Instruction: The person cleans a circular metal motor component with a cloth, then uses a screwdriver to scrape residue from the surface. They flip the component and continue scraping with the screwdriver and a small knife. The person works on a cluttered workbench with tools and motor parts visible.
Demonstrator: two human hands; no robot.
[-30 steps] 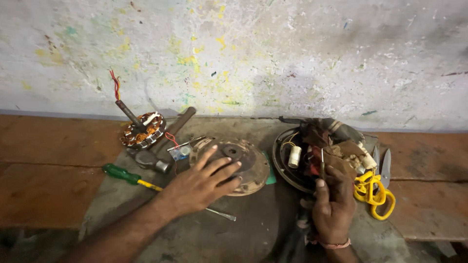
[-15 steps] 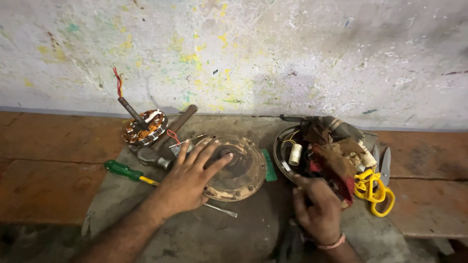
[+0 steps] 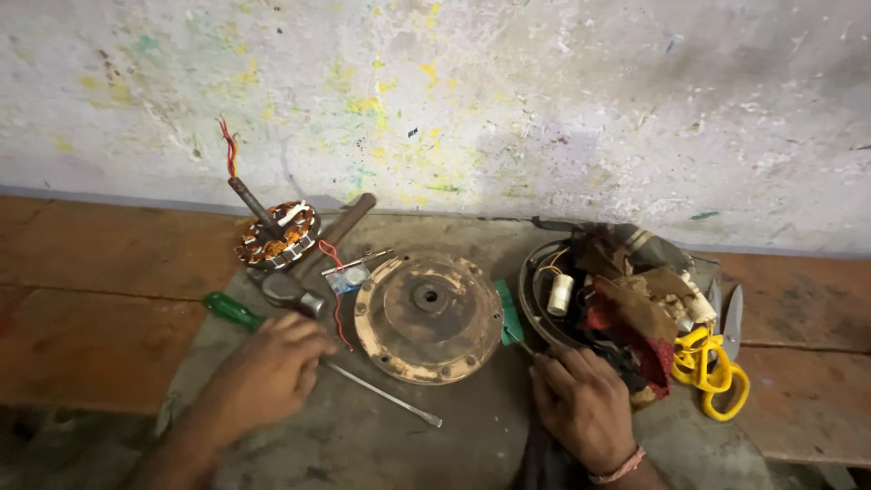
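Left hand: the left hand [image 3: 268, 377] lies low on the surface [image 3: 381, 436], its fingers curled down over the shaft of the green-handled screwdriver [image 3: 231, 311]; whether the fingers really grip the shaft, I cannot tell.
Right hand: the right hand [image 3: 581, 408] rests with loosely bent fingers at the near rim of the metal bowl [image 3: 535, 313]; its fingertips touch the rim and the dark things there, and it is not closed on anything that I can see. A thin band is around the wrist.
Screwdriver: the green handle shows to the left of the left hand, and the thin metal shaft comes out under the hand and points right, toward the near edge of the round cover.
Round cover: the rusty round motor cover [image 3: 428, 316] lies flat on the surface between the two hands, apart from both, with a hole in its centre.
Hammer: a hammer [image 3: 313, 263] lies just behind the left hand, its handle going up toward the wall.
Stator: a copper-wound stator [image 3: 277, 236] with a shaft and red wires stands beside the hammer.
Bowl content: cloth, a white spool and small parts fill the bowl; yellow cord [image 3: 712, 372] hangs at its right side.
Wall: a paint-stained white wall [image 3: 544, 109] is behind everything.
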